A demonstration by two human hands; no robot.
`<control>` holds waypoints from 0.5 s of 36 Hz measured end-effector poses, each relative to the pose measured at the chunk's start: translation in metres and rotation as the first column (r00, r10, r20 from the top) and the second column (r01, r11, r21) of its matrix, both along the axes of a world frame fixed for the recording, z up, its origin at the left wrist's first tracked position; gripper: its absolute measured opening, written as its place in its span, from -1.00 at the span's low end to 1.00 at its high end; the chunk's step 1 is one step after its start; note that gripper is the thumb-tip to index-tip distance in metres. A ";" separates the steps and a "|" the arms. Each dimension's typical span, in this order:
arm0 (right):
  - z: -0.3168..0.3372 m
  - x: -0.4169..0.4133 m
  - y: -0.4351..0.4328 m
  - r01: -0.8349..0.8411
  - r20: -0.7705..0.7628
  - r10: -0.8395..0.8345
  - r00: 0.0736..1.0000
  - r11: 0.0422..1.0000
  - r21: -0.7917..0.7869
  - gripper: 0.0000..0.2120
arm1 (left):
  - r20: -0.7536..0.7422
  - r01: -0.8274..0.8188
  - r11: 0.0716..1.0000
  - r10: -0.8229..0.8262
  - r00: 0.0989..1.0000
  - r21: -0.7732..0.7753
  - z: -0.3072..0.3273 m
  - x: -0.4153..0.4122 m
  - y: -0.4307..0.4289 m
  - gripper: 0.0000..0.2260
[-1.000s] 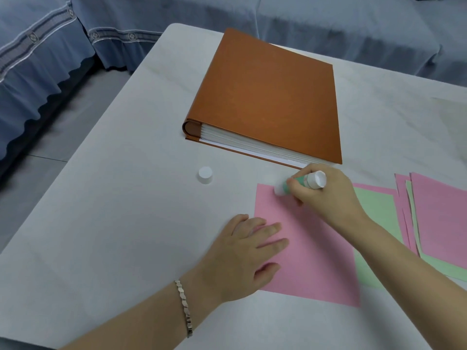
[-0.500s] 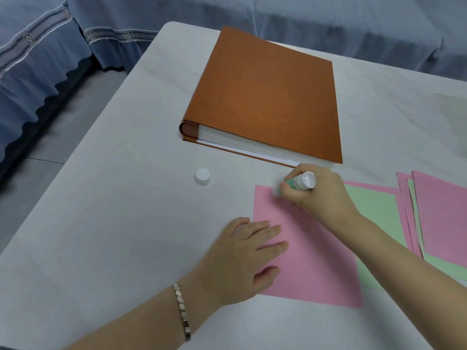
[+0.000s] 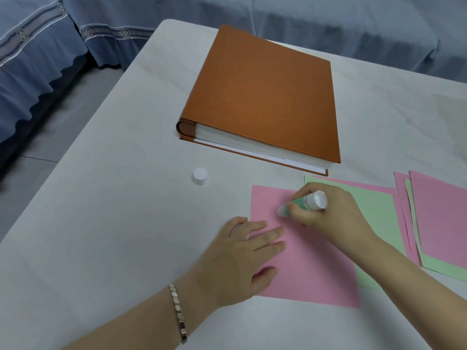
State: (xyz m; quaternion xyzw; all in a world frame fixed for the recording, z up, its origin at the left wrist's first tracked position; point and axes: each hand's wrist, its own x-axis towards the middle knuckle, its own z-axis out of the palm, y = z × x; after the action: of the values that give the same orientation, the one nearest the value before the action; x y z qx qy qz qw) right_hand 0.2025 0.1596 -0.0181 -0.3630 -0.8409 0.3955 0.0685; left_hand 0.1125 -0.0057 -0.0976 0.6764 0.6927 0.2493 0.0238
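The white table fills most of the view. Its left edge runs diagonally from the rounded far corner toward the near left, with floor and blue draped fabric beyond it. The widest stretch of bare tabletop lies left of the hands, between them and that edge.

A thick brown album lies shut at the far middle, its page edges facing the person. It bounds the working patch on the far side, with a narrow strip of table between it and the papers.

The pink sheet lies flat just in front of the person, overlapping a green sheet on its right. Further right, a loose stack of pink and green sheets runs out of frame and closes off that side.

The left hand lies flat with fingers straight, palm on the table and fingertips pressing the pink sheet's left edge. The right hand is curled round a glue stick, which is tilted with its tip down on the upper left part of the pink sheet, just beyond the left fingertips.

A white cap stands alone on the table, left of the pink sheet and near the album's spine corner. A bracelet circles the left wrist
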 end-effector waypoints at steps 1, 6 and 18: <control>-0.002 -0.003 0.002 0.012 0.000 -0.012 1.000 1.000 0.009 -0.87 | 0.000 0.002 1.000 -0.002 1.000 0.000 0.000 0.000 0.000 -0.67; -0.006 -0.017 0.009 0.055 -0.032 -0.053 0.998 0.998 0.044 -0.88 | 0.003 0.002 1.000 -0.002 1.000 -0.012 0.002 0.001 0.000 -0.67; 0.012 0.017 -0.003 0.017 0.016 -0.017 1.000 1.000 -0.006 -0.90 | -0.008 -0.023 0.999 0.023 1.000 0.022 0.000 0.003 0.002 -0.69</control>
State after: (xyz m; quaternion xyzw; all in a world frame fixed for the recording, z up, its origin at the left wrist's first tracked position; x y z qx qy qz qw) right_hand 0.2195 0.1569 -0.0065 -0.3733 -0.8371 0.3947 0.0641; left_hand 0.1156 -0.0036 -0.0980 0.6695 0.6979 0.2542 0.0107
